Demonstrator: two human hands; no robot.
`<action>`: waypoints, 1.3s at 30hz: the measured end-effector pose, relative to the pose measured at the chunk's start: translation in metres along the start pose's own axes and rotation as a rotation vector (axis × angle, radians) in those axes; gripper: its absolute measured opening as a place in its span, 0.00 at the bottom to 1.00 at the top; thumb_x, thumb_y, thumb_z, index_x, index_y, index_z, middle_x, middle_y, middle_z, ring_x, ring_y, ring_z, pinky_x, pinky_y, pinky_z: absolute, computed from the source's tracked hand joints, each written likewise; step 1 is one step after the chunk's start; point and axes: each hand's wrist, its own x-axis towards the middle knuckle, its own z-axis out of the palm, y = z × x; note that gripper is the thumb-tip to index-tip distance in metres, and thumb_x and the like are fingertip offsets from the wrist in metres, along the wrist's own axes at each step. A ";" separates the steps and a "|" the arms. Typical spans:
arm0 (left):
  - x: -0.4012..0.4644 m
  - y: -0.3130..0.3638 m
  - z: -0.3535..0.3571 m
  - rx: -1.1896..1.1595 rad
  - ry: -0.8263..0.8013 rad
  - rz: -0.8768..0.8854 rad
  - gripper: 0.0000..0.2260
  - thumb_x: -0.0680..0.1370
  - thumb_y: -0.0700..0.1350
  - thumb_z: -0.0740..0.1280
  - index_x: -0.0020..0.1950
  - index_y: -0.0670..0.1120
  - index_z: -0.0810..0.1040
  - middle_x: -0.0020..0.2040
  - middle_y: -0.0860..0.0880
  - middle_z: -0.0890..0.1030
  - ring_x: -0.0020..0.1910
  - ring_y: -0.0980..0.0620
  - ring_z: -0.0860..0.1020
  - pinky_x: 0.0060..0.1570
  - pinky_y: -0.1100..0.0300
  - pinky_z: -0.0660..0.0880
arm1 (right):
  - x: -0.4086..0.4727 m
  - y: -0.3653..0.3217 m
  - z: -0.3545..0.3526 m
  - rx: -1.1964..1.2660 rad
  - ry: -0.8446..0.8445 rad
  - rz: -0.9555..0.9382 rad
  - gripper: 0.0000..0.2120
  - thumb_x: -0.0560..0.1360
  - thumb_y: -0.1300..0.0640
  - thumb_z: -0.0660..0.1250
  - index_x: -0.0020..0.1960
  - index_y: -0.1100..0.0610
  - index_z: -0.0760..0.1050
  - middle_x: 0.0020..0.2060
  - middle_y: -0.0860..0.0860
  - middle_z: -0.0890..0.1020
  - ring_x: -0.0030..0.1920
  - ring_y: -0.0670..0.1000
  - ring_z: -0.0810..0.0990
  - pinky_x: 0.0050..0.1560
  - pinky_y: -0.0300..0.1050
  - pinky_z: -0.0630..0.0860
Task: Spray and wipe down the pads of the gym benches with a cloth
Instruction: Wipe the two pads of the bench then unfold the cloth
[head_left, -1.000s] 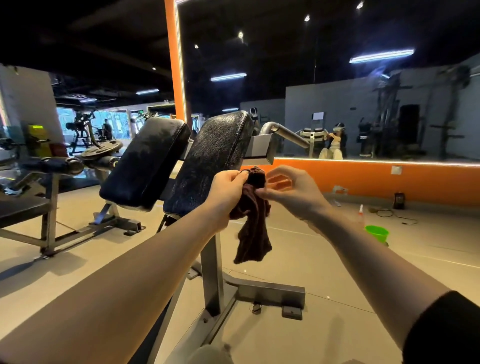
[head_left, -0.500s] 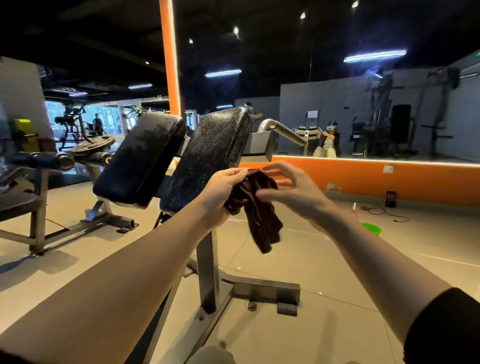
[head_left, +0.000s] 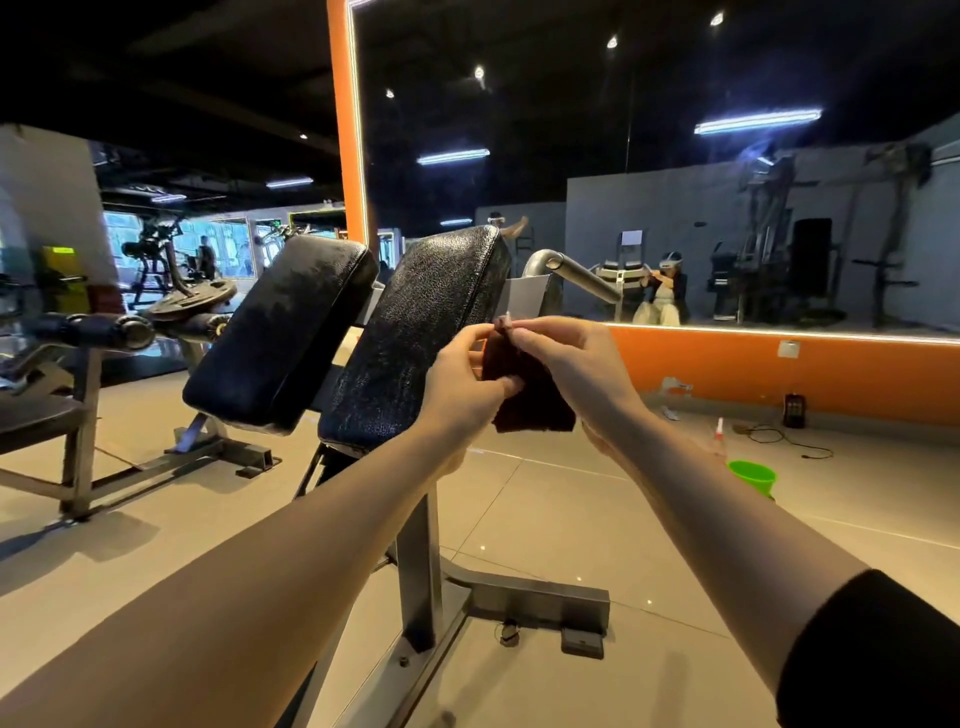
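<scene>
Hands (head_left: 465, 382) (head_left: 571, 364) raised together, pinching cloth (head_left: 530, 400).

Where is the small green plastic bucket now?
In the head view, the small green plastic bucket stands on the tiled floor at the right, beside a clear spray bottle.
</scene>
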 end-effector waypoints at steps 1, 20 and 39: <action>0.006 0.001 -0.003 -0.069 0.049 -0.009 0.21 0.75 0.31 0.68 0.65 0.46 0.71 0.52 0.43 0.80 0.54 0.45 0.80 0.50 0.48 0.81 | 0.002 0.001 0.001 0.055 -0.063 0.000 0.11 0.76 0.57 0.69 0.59 0.54 0.80 0.56 0.51 0.80 0.55 0.52 0.79 0.43 0.38 0.80; 0.114 -0.003 -0.038 0.839 0.149 0.234 0.20 0.76 0.47 0.69 0.68 0.53 0.74 0.67 0.51 0.72 0.68 0.49 0.62 0.65 0.54 0.58 | 0.177 0.021 0.033 -0.578 0.137 -0.037 0.14 0.73 0.60 0.64 0.58 0.56 0.79 0.54 0.57 0.80 0.56 0.58 0.78 0.62 0.55 0.74; 0.075 -0.026 -0.048 0.744 0.187 0.297 0.16 0.75 0.41 0.69 0.62 0.52 0.78 0.58 0.54 0.76 0.56 0.55 0.76 0.62 0.53 0.63 | 0.109 0.039 0.038 -0.597 0.142 -0.259 0.10 0.71 0.59 0.69 0.50 0.54 0.71 0.51 0.53 0.70 0.49 0.52 0.73 0.49 0.46 0.73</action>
